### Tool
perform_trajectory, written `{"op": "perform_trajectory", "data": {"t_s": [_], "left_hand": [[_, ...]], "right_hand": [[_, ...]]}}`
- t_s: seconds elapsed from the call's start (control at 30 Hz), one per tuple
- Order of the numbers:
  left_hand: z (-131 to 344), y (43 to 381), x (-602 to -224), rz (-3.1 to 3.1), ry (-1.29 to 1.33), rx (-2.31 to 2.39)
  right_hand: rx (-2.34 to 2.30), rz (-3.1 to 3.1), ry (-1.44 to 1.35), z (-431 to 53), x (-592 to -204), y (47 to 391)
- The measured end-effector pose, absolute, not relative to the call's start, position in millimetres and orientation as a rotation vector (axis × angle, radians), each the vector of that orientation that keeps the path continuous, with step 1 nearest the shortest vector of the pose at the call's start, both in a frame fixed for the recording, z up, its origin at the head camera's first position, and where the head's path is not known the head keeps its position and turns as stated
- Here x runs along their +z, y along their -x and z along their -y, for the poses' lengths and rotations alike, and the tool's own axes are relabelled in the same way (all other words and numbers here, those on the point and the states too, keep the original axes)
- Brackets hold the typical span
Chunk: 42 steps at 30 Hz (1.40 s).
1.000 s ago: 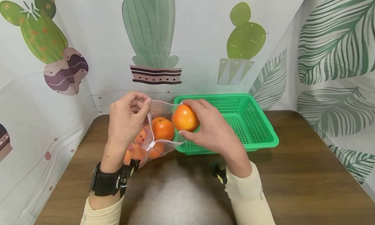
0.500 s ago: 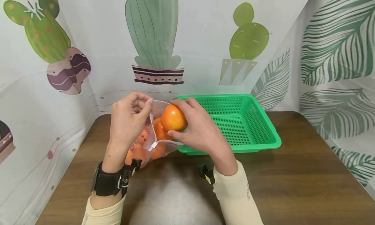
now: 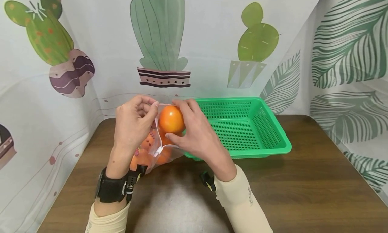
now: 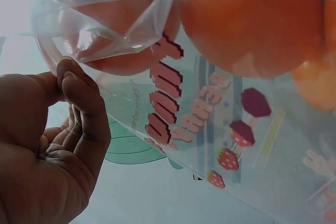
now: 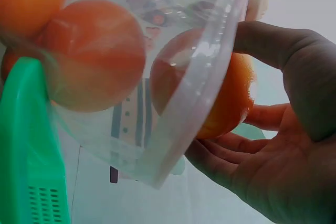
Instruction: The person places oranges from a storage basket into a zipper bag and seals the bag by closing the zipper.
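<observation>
My left hand (image 3: pixel 131 125) pinches the upper edge of a clear zip bag (image 3: pixel 174 155) between thumb and fingertips. Red lettering and strawberries (image 4: pixel 227 158) are printed on its side. Several orange round fruits (image 4: pixel 257 30) bulge inside the bag. With thumb and fingers, my right hand (image 3: pixel 197 132) grips another glossy orange round fruit (image 3: pixel 171 119) at the bag's open mouth. From the right wrist, part of that fruit shows through the plastic, behind the zip strip (image 5: pixel 184 119). A white slider (image 3: pixel 158 151) sits on the zip's near side.
A green plastic basket (image 3: pixel 274 127) with slotted walls stands right of the bag, its left end partly behind my right hand and the bag. The brown wooden table (image 3: pixel 309 192) lies beneath. A cactus-printed cloth (image 3: pixel 212 41) hangs at the back.
My right hand has moved left with the orange fruit, from over the basket's left rim into the bag's mouth. The left hand keeps its pinch on the bag with little movement.
</observation>
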<state>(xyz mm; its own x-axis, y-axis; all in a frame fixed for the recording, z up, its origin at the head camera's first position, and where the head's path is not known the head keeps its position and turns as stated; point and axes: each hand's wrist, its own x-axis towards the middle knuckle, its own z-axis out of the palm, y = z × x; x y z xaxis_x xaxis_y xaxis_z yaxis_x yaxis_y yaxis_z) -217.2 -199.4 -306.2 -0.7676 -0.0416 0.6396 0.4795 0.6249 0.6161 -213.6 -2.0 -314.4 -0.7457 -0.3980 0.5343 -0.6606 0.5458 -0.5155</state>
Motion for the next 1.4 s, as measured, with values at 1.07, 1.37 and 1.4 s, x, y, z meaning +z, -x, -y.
{"op": "perform_trajectory", "data": {"t_s": [1.07,1.37,1.4], "left_hand": [[203.8,216.1,-307.8,2.207,0.320,-1.122],[203.3,217.4,-306.4,2.203,0.309,-1.115],[203.2,217.4,-306.3,2.203,0.307,-1.114]], "right_hand": [[1.016,2.417,-0.845,0.7,-317.4,215.8],[1.015,2.449,-0.816,-3.1,-314.4,215.9],[1.015,2.454,-0.814,-3.3,-314.3,215.9]]}}
